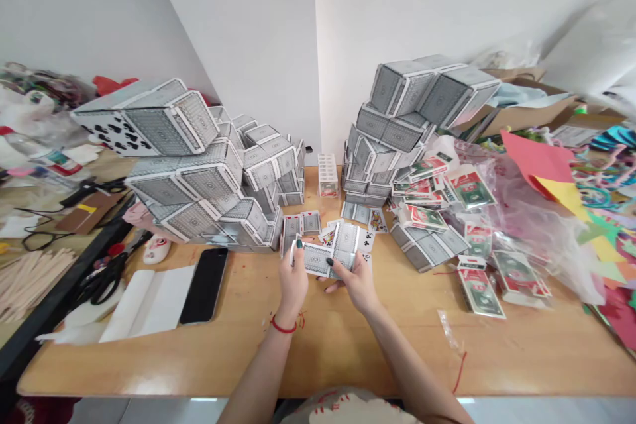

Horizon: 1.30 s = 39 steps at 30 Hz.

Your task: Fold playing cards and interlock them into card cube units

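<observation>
Between my two hands, just above the desk, are grey-backed playing cards (318,258) set at right angles to each other. My left hand (293,276) pinches the left end, thumb on top. With my right hand (356,280) I grip the right part, thumb across the card backs and fingers underneath. Beyond them, loose cards (370,240) lie partly face up, and a small folded card piece (291,226) sits to the left. Stacked blocks built of cards rise at the left (199,179) and at the right (387,132).
A black phone (204,285), white paper (149,301) and scissors (106,275) lie at the left. Boxed card decks (481,285) and plastic wrap (561,238) crowd the right. A clear case (328,175) stands near the wall. Coloured paper (539,156) is at far right.
</observation>
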Tool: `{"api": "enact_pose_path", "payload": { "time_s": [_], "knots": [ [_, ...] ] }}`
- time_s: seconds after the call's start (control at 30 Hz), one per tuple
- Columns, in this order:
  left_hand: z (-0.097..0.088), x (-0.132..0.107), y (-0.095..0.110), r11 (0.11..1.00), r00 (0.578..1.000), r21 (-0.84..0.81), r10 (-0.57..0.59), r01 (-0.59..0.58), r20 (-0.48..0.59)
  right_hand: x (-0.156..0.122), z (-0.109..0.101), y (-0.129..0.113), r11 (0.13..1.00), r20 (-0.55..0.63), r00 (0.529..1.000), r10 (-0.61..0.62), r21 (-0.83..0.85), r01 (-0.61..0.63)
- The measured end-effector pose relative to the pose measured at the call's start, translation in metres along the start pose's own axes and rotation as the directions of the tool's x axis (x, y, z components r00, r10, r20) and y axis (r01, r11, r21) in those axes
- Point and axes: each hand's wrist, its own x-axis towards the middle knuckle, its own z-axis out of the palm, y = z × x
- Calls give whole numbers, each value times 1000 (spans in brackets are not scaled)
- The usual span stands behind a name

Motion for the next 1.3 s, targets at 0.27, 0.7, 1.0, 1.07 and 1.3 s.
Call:
{"api": "enact_pose_path", "payload": {
  "time_s": [0.27,0.7,1.0,1.07,1.3],
  "knots": [
    [-15,8,-4,979,949,51,-206,199,240,17,-39,6,966,-60,998,-16,-257,0],
    [-11,-4,-34,996,993,70,-58,51,100,13,-31,21,686,-82,931,-356,-700,200],
    [-14,-18,-26,998,990,25,-60,57,130,3,-17,2,600,-73,887,-456,-761,246],
    [-17,-22,-23,998,981,15,-69,67,182,-1,-13,-6,539,-30,871,-490,-796,275],
    [-24,-26,-20,998,970,58,-20,7,242,-14,0,-18,388,188,837,-514,-819,423]
  ]
}}
